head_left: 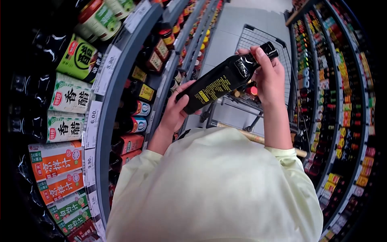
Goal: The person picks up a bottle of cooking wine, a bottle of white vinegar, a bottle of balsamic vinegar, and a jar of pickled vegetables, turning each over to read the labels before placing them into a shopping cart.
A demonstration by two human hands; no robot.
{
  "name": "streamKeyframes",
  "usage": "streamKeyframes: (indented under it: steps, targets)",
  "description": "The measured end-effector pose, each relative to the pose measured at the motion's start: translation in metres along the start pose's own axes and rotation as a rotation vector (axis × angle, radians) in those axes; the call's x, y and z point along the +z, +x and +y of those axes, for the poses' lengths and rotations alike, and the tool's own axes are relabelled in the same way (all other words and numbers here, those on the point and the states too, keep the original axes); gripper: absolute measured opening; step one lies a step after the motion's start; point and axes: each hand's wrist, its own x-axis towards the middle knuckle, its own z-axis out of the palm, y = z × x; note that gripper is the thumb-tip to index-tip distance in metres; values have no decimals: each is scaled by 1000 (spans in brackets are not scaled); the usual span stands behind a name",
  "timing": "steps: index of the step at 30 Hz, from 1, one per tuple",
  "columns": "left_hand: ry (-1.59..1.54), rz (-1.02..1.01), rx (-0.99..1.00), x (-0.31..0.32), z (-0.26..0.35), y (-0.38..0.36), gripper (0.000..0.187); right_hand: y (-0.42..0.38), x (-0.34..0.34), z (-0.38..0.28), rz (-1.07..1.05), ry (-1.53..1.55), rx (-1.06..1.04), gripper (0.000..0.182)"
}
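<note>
A dark, square-sided bottle [213, 84] with small yellow print on its side lies tilted between both hands, its neck toward the upper right. My left hand [174, 109] is closed round the bottle's base, thumb on the near side. Up at the neck and black cap, my right hand [266, 72] grips with its thumb over the cap's side; some of its fingers are hidden behind the bottle. The bottle is above the near end of a wire shopping cart [264, 39].
Left, a shelf [117, 121] holds bottles with green, white and orange labels above price tags. Right, another shelf [336, 121] carries many bottles and jars. The cart holds some red-topped items [253, 90]; its handle [242, 134] is near my body. Grey floor [236, 20] shows ahead.
</note>
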Motion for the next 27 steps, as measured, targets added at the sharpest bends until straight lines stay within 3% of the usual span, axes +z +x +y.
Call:
streamKeyframes:
  steps: [4, 10, 13, 15, 20, 27]
  targets:
    - [54, -65, -114, 31, -22, 0, 44, -14, -31, -15, 114, -71, 123, 27]
    - [145, 16, -250, 70, -34, -8, 46, -39, -69, -3, 241, -146, 101, 34]
    - [229, 28, -248, 81, -36, -11, 48, -51, -83, -6, 206, -134, 111, 42]
    - [274, 27, -243, 85, -39, -13, 48, -57, -88, -12, 131, -129, 128, 62]
    - [388, -26, -87, 74, -62, -13, 44, -67, -93, -15, 145, -147, 121, 65]
    - [286, 2, -120, 82, -63, -24, 49, -75, -98, -13, 137, -159, 139, 65]
